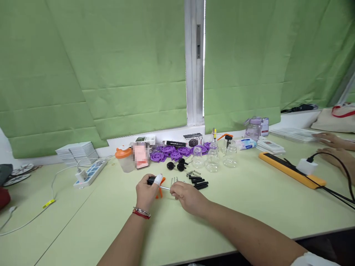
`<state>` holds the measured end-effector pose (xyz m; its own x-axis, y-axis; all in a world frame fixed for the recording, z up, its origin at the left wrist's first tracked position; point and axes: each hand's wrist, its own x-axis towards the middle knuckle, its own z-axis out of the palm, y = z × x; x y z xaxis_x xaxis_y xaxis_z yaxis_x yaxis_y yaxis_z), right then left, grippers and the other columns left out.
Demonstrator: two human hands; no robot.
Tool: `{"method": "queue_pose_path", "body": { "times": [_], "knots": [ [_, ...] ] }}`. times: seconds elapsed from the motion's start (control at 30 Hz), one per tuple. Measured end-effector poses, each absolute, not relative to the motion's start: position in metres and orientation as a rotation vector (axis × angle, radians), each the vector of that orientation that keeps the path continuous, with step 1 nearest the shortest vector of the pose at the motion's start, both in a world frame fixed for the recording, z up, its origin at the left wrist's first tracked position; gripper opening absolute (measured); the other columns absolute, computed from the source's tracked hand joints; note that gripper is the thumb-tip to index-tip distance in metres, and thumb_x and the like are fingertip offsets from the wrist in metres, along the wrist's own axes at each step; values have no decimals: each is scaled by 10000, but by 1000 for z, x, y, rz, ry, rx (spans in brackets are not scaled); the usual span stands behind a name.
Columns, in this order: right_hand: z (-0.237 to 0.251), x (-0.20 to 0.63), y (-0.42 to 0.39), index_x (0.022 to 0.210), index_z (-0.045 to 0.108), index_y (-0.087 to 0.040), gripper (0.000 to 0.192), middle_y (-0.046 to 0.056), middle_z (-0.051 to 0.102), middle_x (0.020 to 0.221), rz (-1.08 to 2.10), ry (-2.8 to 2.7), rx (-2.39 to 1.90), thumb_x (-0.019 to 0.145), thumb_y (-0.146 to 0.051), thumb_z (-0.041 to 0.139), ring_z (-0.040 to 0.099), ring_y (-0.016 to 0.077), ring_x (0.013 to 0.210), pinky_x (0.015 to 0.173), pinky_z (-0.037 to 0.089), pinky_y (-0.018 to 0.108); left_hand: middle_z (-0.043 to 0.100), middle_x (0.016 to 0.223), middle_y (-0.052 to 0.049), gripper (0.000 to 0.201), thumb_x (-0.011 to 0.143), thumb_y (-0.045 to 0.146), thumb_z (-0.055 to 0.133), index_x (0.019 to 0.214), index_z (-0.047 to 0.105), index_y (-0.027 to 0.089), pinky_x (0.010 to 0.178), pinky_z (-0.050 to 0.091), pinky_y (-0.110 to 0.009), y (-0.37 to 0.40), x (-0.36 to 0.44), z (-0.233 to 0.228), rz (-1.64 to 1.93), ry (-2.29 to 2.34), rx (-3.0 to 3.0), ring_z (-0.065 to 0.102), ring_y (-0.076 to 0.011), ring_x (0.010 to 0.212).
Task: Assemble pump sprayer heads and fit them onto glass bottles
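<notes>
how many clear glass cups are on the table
3, in a loose row behind the small black parts: left glass cup, middle glass cup, right glass cup. More may be hidden among the purple discs behind them.

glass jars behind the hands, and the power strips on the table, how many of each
clear glass jars: 3
power strips: 2, one white at left, one orange at right
total: 5
</notes>
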<state>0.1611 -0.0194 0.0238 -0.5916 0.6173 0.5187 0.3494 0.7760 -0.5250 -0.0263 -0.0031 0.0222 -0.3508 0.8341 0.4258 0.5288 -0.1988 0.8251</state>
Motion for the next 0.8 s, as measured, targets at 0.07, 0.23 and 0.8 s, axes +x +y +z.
{"method": "queue_pose_path", "body": {
  "times": [0.07, 0.23, 0.8],
  "knots": [
    [27, 166, -17, 799, 571, -172, 166, 33, 584, 733, 665, -2153, -790, 810, -94, 425, 518, 127, 628, 614, 414, 258, 590, 644, -3, 328, 710, 477, 610, 806, 620, 163, 501, 417, -224, -3, -31, 20, 1514, 1652, 1792, 516, -125, 552],
    [43, 185, -11, 717, 563, -153, 86, -5, 571, 534, 1409, -1680, -872, 773, -197, 515, 501, 99, 452, 492, 420, 239, 654, 830, -49, 467, 699, 403, 657, 1102, 590, 178, 662, 486, -279, -6, -38, 21, 1325, 1448, 2240, 597, -164, 702],
    [5, 210, 17, 712, 543, -148, 180, -47, 534, 527, 1443, -1243, -1089, 674, -251, 685, 441, 53, 422, 394, 357, 178, 536, 593, -16, 308, 701, 510, 587, 662, 566, 205, 502, 375, -254, -10, -19, 19, 792, 1330, 1710, 472, -139, 512]
  ]
}}
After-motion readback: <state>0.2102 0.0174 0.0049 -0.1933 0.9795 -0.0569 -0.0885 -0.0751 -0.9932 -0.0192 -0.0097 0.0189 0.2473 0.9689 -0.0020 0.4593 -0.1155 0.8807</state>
